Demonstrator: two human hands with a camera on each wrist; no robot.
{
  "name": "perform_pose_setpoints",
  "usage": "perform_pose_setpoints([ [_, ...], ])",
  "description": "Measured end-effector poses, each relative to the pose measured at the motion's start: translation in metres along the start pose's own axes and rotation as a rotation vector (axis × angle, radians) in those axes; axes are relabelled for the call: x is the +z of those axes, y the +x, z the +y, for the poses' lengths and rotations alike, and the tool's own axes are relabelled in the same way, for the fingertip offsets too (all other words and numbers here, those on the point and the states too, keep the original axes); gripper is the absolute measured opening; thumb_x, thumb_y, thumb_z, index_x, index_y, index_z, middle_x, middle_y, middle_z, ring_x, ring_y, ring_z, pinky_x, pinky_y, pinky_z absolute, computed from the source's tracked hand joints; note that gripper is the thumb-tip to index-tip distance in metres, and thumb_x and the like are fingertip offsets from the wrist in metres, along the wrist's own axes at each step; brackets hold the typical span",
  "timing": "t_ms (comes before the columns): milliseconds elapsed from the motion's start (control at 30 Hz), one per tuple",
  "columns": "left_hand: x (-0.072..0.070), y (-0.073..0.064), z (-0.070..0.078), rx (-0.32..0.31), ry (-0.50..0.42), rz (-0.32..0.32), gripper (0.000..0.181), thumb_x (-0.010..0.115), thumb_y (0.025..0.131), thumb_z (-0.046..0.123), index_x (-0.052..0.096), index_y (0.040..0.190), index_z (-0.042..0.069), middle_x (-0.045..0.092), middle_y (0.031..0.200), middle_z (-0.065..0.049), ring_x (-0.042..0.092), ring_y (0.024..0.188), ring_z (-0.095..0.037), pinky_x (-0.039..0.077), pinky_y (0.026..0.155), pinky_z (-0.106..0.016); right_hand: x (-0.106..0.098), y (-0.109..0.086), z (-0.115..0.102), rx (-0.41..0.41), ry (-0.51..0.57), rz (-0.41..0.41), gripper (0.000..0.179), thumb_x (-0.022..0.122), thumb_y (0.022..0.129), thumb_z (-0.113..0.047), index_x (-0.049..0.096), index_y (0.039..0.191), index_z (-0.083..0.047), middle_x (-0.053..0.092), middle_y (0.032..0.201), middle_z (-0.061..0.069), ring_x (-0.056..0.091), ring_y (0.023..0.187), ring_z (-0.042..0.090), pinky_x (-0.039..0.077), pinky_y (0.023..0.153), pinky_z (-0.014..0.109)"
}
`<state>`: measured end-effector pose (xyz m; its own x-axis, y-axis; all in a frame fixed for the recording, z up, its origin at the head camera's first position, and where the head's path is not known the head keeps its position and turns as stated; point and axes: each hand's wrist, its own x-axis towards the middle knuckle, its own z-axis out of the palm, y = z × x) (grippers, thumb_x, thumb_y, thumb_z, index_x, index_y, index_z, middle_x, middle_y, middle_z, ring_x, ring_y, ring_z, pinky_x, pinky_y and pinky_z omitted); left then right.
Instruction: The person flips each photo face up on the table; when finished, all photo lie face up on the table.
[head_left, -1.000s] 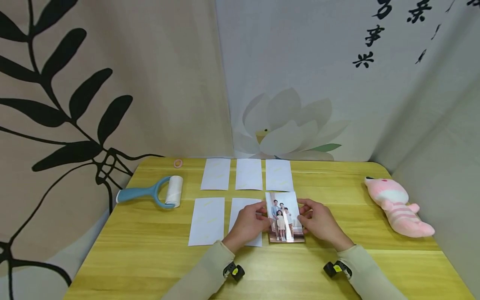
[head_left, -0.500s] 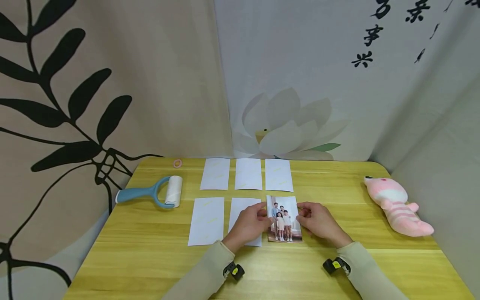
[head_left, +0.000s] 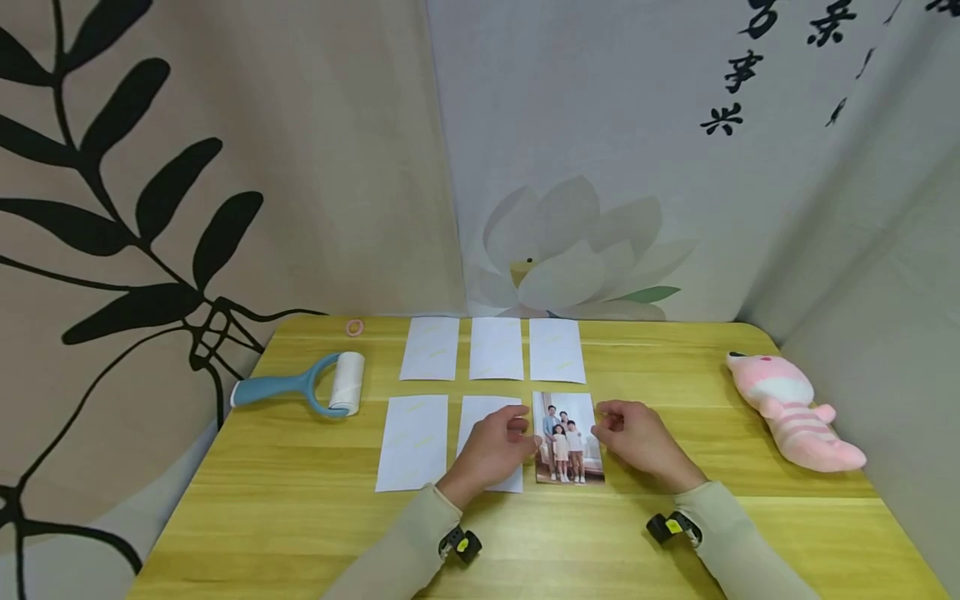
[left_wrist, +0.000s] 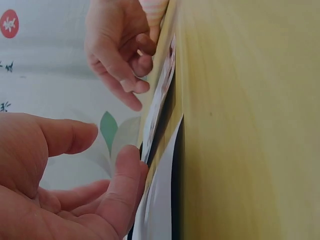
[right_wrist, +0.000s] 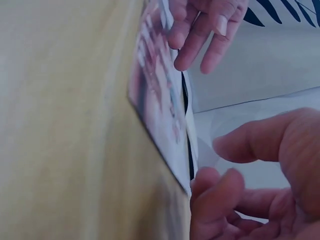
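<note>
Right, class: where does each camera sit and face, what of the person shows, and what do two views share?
Head: on the head, facing forward and down at the photo on the table; left hand, right hand and sleeves show.
Left wrist: on that wrist, facing low across the photo; left hand near, right hand beyond.
Right wrist: on that wrist, facing roughly the opposite way; right hand near, left hand beyond.
Both wrist views share the photo.
</note>
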<state>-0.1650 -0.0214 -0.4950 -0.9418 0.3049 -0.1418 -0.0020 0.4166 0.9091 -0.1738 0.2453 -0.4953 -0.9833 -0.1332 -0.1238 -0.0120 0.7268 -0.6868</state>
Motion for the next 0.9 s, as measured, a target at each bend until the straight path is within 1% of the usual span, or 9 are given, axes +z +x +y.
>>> perform_pose_setpoints([
  [67, -0.004, -0.001, -0.001, -0.001, -0.001, 0.008, 0.055, 0.075, 0.098, 0.023, 0.059, 0.147, 0.006, 0.069, 0.136, -0.015, 0.071, 0.117, -0.028, 0.058, 0.099, -0.048, -0.001, 0.001, -0.003, -0.025, -0.022, 0.007, 0.046, 0.074, 0.099, -0.019, 0.066, 0.137, 0.005, 0.071, 0.096, 0.004, 0.061, 0.083, 0.015, 0.051, 0.074, 0.028],
  [167, -0.01, -0.003, -0.002, 0.0, -0.018, 0.027, 0.052, 0.077, 0.097, 0.022, 0.061, 0.144, 0.007, 0.07, 0.134, -0.013, 0.071, 0.113, -0.026, 0.059, 0.095, -0.045, 0.0, 0.003, -0.008, -0.058, -0.019, 0.009, 0.042, 0.074, 0.099, -0.021, 0.069, 0.133, 0.003, 0.073, 0.1, 0.004, 0.064, 0.086, 0.015, 0.054, 0.077, 0.03],
  [267, -0.017, -0.004, -0.002, -0.011, -0.041, 0.05, 0.051, 0.078, 0.095, 0.021, 0.062, 0.142, 0.007, 0.069, 0.133, -0.013, 0.071, 0.11, -0.024, 0.059, 0.093, -0.043, 0.004, 0.005, -0.015, -0.09, 0.002, 0.002, 0.039, 0.074, 0.099, -0.021, 0.071, 0.13, 0.0, 0.073, 0.1, 0.004, 0.063, 0.083, 0.015, 0.053, 0.073, 0.029],
  [367, -0.024, -0.007, -0.005, -0.029, -0.038, 0.073, 0.053, 0.079, 0.095, 0.022, 0.06, 0.142, 0.006, 0.068, 0.132, -0.013, 0.07, 0.11, -0.024, 0.058, 0.092, -0.043, 0.009, 0.008, -0.02, -0.114, 0.012, -0.001, 0.037, 0.075, 0.099, -0.022, 0.072, 0.13, -0.002, 0.072, 0.1, 0.003, 0.061, 0.081, 0.014, 0.052, 0.07, 0.028],
  [533, -0.035, -0.013, -0.015, -0.052, -0.034, 0.1, 0.057, 0.08, 0.095, 0.022, 0.058, 0.145, 0.006, 0.066, 0.134, -0.013, 0.068, 0.114, -0.026, 0.058, 0.094, -0.044, 0.016, 0.012, -0.031, -0.15, 0.03, -0.01, 0.034, 0.075, 0.099, -0.021, 0.072, 0.129, -0.005, 0.072, 0.099, 0.001, 0.063, 0.086, 0.015, 0.053, 0.071, 0.028],
  [667, -0.047, -0.019, -0.021, -0.064, -0.046, 0.101, 0.062, 0.083, 0.092, 0.021, 0.057, 0.146, 0.008, 0.065, 0.136, -0.012, 0.066, 0.116, -0.025, 0.057, 0.096, -0.044, 0.019, 0.018, -0.041, -0.191, 0.033, -0.024, 0.035, 0.075, 0.099, -0.021, 0.072, 0.13, -0.005, 0.073, 0.1, 0.0, 0.065, 0.09, 0.015, 0.054, 0.071, 0.027],
  [733, -0.053, -0.022, -0.025, -0.06, -0.043, 0.096, 0.063, 0.085, 0.09, 0.02, 0.058, 0.145, 0.008, 0.065, 0.136, -0.011, 0.065, 0.117, -0.025, 0.056, 0.098, -0.045, 0.022, 0.022, -0.045, -0.214, 0.038, -0.028, 0.035, 0.074, 0.1, -0.021, 0.071, 0.13, -0.004, 0.073, 0.103, 0.001, 0.065, 0.092, 0.015, 0.055, 0.071, 0.026],
  [833, -0.06, -0.027, -0.03, -0.055, -0.016, 0.088, 0.064, 0.087, 0.088, 0.019, 0.059, 0.144, 0.008, 0.066, 0.135, -0.01, 0.064, 0.116, -0.024, 0.055, 0.097, -0.044, 0.028, 0.03, -0.051, -0.25, 0.058, -0.031, 0.036, 0.073, 0.1, -0.02, 0.071, 0.131, -0.003, 0.074, 0.11, 0.006, 0.067, 0.094, 0.016, 0.056, 0.073, 0.026],
  [900, -0.064, -0.03, -0.033, -0.048, 0.024, 0.08, 0.066, 0.089, 0.086, 0.019, 0.06, 0.144, 0.007, 0.067, 0.133, -0.01, 0.063, 0.114, -0.024, 0.054, 0.095, -0.042, 0.032, 0.034, -0.053, -0.271, 0.066, -0.031, 0.036, 0.074, 0.099, -0.019, 0.071, 0.131, -0.003, 0.075, 0.114, 0.009, 0.068, 0.096, 0.017, 0.057, 0.076, 0.028],
])
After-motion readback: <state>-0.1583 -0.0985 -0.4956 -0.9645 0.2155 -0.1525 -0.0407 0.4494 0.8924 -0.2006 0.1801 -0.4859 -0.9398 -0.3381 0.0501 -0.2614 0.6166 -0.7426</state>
